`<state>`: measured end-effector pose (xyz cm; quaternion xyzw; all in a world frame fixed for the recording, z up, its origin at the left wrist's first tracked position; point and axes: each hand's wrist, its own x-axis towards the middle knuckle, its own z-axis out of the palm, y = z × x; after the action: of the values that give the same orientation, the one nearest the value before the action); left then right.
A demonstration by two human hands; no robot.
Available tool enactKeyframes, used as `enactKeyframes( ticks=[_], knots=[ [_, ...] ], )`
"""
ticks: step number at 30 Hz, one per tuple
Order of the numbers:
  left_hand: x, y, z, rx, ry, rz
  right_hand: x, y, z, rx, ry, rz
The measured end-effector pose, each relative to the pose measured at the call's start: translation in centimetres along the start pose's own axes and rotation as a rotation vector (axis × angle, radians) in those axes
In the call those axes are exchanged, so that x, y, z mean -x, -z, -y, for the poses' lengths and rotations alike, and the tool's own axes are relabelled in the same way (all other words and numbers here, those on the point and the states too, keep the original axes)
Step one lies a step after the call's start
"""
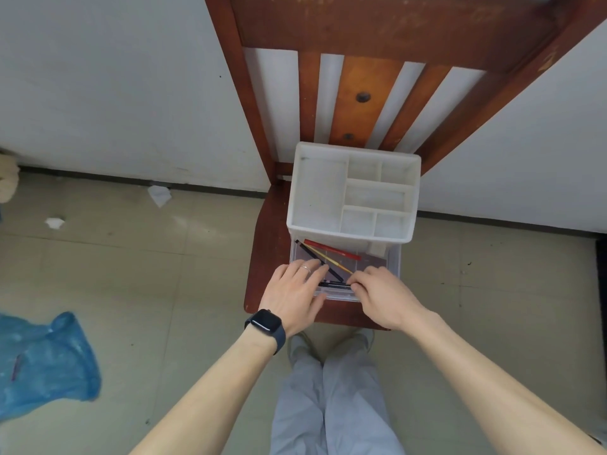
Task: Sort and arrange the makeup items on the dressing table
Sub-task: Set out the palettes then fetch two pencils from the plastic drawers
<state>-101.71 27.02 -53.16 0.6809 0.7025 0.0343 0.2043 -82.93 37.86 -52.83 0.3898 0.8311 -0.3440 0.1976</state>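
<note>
Black pencil [335, 284] spans both grips — left [295, 292]; right [382, 295].

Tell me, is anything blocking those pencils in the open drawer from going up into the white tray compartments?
Nothing visible does. The pencils lie loose in the pulled-out drawer, and the tray compartments above look bare and uncovered. Both hands are at the drawer front.

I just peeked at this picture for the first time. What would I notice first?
First, the two hands, left hand and right hand, reaching into the open clear drawer of a white organizer sitting on a red-brown wooden chair. They are pinching a black pencil between them, with a red pencil lying farther back. Off to the left, a blue plastic bag lies on the floor.
</note>
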Motion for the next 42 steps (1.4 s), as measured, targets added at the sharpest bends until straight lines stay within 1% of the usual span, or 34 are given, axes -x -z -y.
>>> enactKeyframes(
  ticks=[2,4,6,7,8,10,12,14,17,19,22,25,27,31,34,38,42],
  knots=[
    [-0.6,0.2,-0.5,0.009,-0.091,-0.035,1.0,0.0,0.1,-0.074,0.041,-0.047],
    [-0.9,0.4,-0.7,-0.012,-0.175,-0.039,1.7,0.1,0.2,-0.23,0.03,-0.105],
    [-0.7,0.7,-0.5,-0.052,-0.149,-0.007,1.7,0.5,0.3,-0.382,-0.065,-0.223],
    [-0.4,0.9,-0.2,-0.063,-0.099,0.02,1.5,0.6,0.3,-0.394,-0.125,-0.266],
    [0.0,1.0,0.2,-0.069,-0.037,0.042,1.1,0.8,0.4,-0.362,-0.186,-0.266],
    [1.1,0.9,1.2,-0.066,0.081,0.054,0.2,1.1,0.6,-0.244,-0.29,-0.151],
    [2.3,0.9,2.0,-0.008,0.203,0.041,-0.8,1.2,1.0,-0.13,-0.319,-0.05],
    [3.2,0.8,2.5,0.049,0.272,0.032,-1.7,1.3,1.2,-0.059,-0.35,-0.019],
    [4.0,0.2,2.7,0.235,0.405,-0.006,-2.3,1.0,1.2,0.11,-0.39,-0.013],
    [4.1,-0.4,2.5,0.387,0.517,-0.066,-2.5,0.5,1.3,0.196,-0.375,-0.058],
    [3.8,-1.5,2.2,0.533,0.615,-0.1,-2.8,-0.1,1.2,0.227,-0.33,-0.114],
    [3.3,-2.1,1.6,0.753,0.771,-0.124,-3.1,-0.4,1.2,0.14,-0.349,-0.174],
    [3.2,-2.3,1.1,0.835,0.835,-0.138,-3.4,-0.9,1.4,0.058,-0.384,-0.208],
    [3.4,-2.6,0.5,0.871,0.849,-0.154,-3.6,-2.0,1.6,-0.014,-0.403,-0.273],
    [3.5,-2.8,0.3,0.913,0.861,-0.15,-3.6,-2.6,1.5,-0.041,-0.482,-0.328],
    [3.6,-2.7,0.1,0.944,0.864,-0.134,-4.3,-2.8,1.4,-0.241,-0.622,-0.418],
    [3.4,-2.5,-0.1,0.942,0.864,-0.136,-4.9,-2.9,1.6,-0.407,-0.644,-0.516]
  ],
)
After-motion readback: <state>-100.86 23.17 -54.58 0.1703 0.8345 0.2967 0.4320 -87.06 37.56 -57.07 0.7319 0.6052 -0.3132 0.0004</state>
